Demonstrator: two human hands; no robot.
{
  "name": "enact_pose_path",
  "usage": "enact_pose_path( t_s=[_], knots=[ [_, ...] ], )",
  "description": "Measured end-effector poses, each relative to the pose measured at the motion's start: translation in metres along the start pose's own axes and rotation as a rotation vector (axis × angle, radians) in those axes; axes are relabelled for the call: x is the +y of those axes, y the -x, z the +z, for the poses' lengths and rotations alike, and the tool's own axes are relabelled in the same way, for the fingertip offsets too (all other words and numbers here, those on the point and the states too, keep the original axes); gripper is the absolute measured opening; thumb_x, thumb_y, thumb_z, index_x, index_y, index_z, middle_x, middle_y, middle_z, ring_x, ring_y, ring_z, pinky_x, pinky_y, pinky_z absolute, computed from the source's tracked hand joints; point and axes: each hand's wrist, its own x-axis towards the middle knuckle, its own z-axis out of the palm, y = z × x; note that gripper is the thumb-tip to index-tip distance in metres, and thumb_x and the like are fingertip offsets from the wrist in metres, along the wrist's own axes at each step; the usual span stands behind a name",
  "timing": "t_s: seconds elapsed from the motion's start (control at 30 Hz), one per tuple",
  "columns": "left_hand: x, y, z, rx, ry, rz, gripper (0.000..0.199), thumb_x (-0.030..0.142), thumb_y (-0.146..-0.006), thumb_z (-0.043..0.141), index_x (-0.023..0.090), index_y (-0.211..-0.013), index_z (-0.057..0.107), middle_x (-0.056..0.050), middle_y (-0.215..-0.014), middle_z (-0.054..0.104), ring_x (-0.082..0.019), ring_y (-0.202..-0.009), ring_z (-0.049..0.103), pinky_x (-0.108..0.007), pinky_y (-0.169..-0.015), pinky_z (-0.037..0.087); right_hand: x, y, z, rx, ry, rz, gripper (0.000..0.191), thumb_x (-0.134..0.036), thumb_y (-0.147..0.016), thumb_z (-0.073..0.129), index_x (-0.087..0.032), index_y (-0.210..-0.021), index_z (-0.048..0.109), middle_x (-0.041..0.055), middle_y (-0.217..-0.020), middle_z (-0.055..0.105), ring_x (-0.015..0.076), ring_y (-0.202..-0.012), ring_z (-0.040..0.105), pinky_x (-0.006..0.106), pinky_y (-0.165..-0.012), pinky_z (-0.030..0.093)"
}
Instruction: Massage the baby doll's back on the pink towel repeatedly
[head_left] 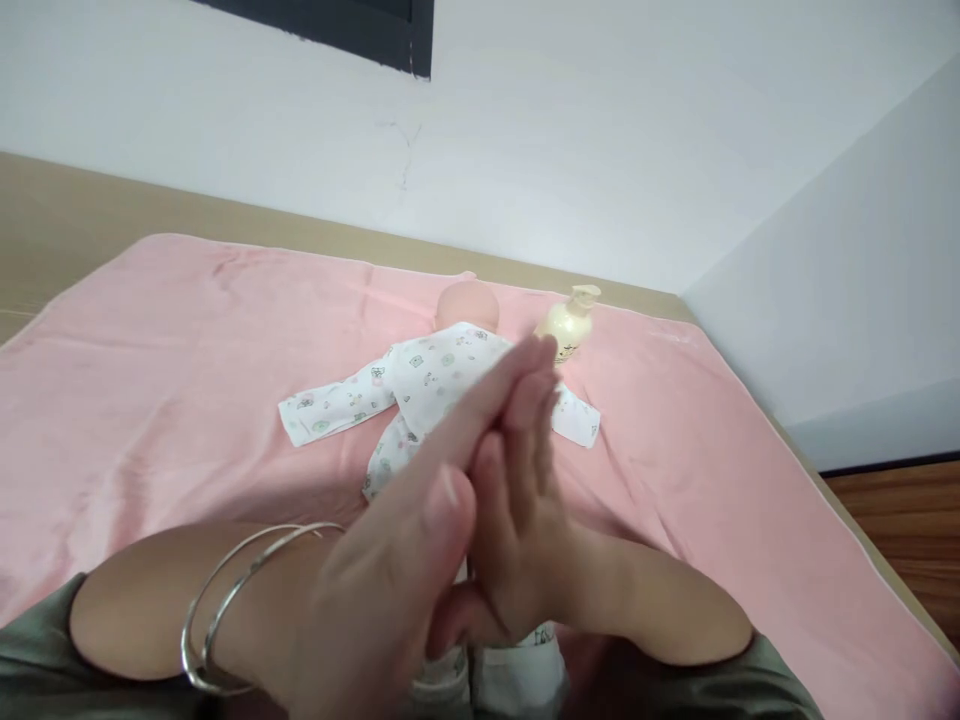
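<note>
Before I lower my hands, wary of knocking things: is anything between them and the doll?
Nothing visible is; the left hand and right hand, palm to palm, hide part of the doll. The pump bottle is right of its head.

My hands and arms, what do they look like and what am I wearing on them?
Your left hand and right hand show no gloves. Two thin, shiny silver-coloured bangles circle the left wrist; none shows on the right. Dark grey-green sleeves end around the elbows, leaving both forearms bare.
</note>
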Motion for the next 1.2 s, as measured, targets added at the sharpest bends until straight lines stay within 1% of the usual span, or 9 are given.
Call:
enact_pose_path(
  t_s=[0.17,0.3,0.37,0.57,0.77,0.87,0.97,1.07,1.2],
  knots=[
    [0.012,-0.041,-0.026,0.165,-0.165,0.053,0.054,0.055,-0.105,0.022,0.028,-0.138,0.055,-0.003,-0.144,0.059,-0.03,-0.148,0.04,-0.056,-0.121,0.04,-0.016,-0.006,0.0,0.057,-0.058,-0.254,0.086,-0.053,-0.095,0.051,0.001,-0.154,0.017,0.031,-0.154,0.041,0.036,-0.155,0.017,0.056,-0.123,0.032],
    [-0.023,-0.076,-0.054,0.396,-0.348,0.231,0.039,0.041,-0.103,0.035,0.024,-0.13,0.058,-0.006,-0.142,0.059,-0.027,-0.144,0.046,-0.049,-0.119,0.043,0.004,-0.012,-0.005,0.162,-0.165,-0.155,0.05,-0.023,-0.095,0.048,-0.008,-0.143,0.045,0.0172,-0.128,0.069,0.0226,-0.128,0.062,0.039,-0.11,0.053],
    [-0.048,-0.091,-0.069,0.509,-0.514,0.232,0.032,0.029,-0.097,0.046,0.022,-0.124,0.063,-0.006,-0.137,0.063,-0.025,-0.136,0.054,-0.045,-0.115,0.046,0.025,-0.015,0.004,0.215,-0.148,0.0,0.044,-0.014,-0.092,0.048,-0.013,-0.135,0.055,0.0103,-0.117,0.075,0.0178,-0.11,0.071,0.033,-0.1,0.058],
    [-0.094,-0.108,-0.094,0.624,-0.905,0.176,0.027,0.014,-0.083,0.046,0.018,-0.1,0.067,-0.006,-0.102,0.074,-0.022,-0.101,0.068,-0.042,-0.098,0.055,0.094,-0.018,0.048,0.068,0.023,0.262,0.045,-0.013,-0.093,0.038,-0.012,-0.129,0.066,0.0123,-0.138,0.065,0.0222,-0.138,0.054,0.047,-0.123,0.037],
    [-0.113,-0.108,-0.106,0.489,-1.232,0.3,0.035,0.015,-0.084,0.04,0.017,-0.11,0.063,-0.011,-0.118,0.069,-0.025,-0.117,0.061,-0.045,-0.109,0.047,0.151,-0.027,0.037,-0.189,0.035,0.5,0.054,-0.033,-0.101,0.038,-0.014,-0.15,0.046,0.0108,-0.16,0.04,0.0256,-0.153,0.031,0.052,-0.128,0.024],
    [-0.117,-0.108,-0.108,0.456,-1.284,0.232,0.042,0.022,-0.085,0.04,0.011,-0.12,0.061,-0.016,-0.127,0.066,-0.029,-0.122,0.058,-0.048,-0.112,0.044,0.146,-0.029,0.031,-0.233,0.171,0.658,0.063,-0.039,-0.102,0.038,0.001,-0.15,0.041,0.0235,-0.158,0.038,0.0341,-0.151,0.033,0.054,-0.126,0.026],
    [-0.117,-0.108,-0.109,0.43,-1.318,0.195,0.045,0.025,-0.087,0.038,0.01,-0.122,0.061,-0.017,-0.129,0.065,-0.03,-0.122,0.057,-0.05,-0.113,0.043,0.114,-0.026,0.035,-0.201,0.305,0.63,0.061,-0.03,-0.102,0.032,0.01,-0.147,0.04,0.0298,-0.154,0.042,0.0367,-0.15,0.034,0.053,-0.127,0.023],
    [-0.116,-0.108,-0.11,0.403,-1.33,0.185,0.043,0.025,-0.088,0.035,0.013,-0.12,0.062,-0.014,-0.127,0.066,-0.029,-0.119,0.058,-0.049,-0.113,0.043,0.091,-0.024,0.041,-0.212,0.236,0.429,0.056,-0.022,-0.099,0.032,0.001,-0.148,0.044,0.0214,-0.159,0.039,0.0302,-0.153,0.028,0.05,-0.128,0.023],
    [-0.117,-0.106,-0.111,0.387,-1.333,0.213,0.045,0.023,-0.087,0.034,0.011,-0.12,0.063,-0.016,-0.126,0.067,-0.029,-0.117,0.059,-0.049,-0.11,0.044,0.117,-0.03,0.037,-0.313,0.083,0.393,0.057,-0.025,-0.099,0.032,-0.008,-0.153,0.04,0.0132,-0.163,0.034,0.0266,-0.156,0.022,0.053,-0.129,0.019]
  ],
)
